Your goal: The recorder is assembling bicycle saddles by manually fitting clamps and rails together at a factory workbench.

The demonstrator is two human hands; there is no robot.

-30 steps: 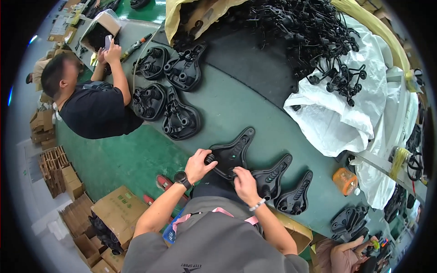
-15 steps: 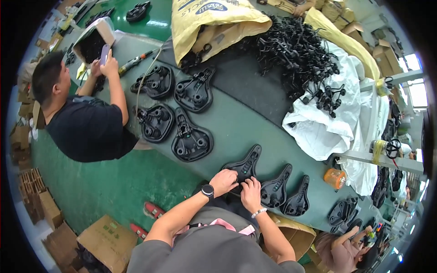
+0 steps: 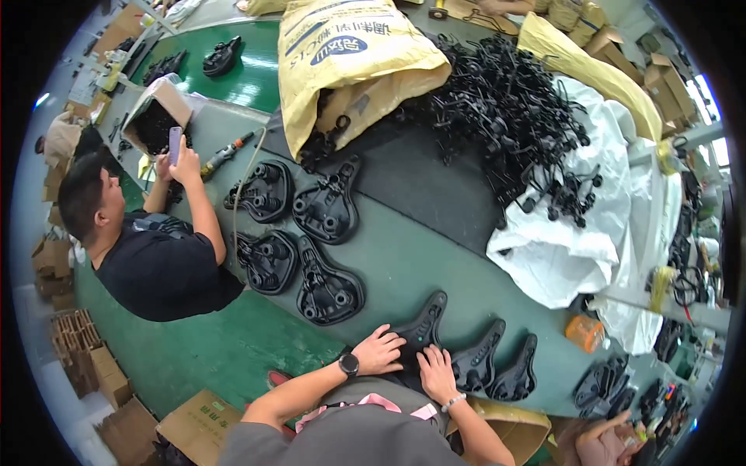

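Observation:
A black bicycle saddle (image 3: pixel 426 320) lies at the near edge of the green worktable, its narrow nose pointing away from me. A small green dot shows on it. At its left rim is my left hand (image 3: pixel 378 351), fingers stretched and spread, their tips touching the saddle. My right hand (image 3: pixel 437 374) has its fingers bent over the rim on the near right side. The wide end between my hands is partly hidden. Two more saddles, a nearer one (image 3: pixel 479 355) and a farther one (image 3: pixel 516 368), lie to the right.
Several saddles (image 3: pixel 330 287) lie underside up at left. Behind are a yellow woven sack (image 3: pixel 353 58), a heap of black clamp-like parts (image 3: pixel 505 109) and a white sack (image 3: pixel 556 256). An orange-looking container (image 3: pixel 584 332) stands right. A person (image 3: pixel 159 248) at left holds a phone (image 3: pixel 176 144).
My hands have moved apart along the saddle's rim, and the left fingers have straightened from a bent grip. The whole view has shifted, with the table lower in the picture.

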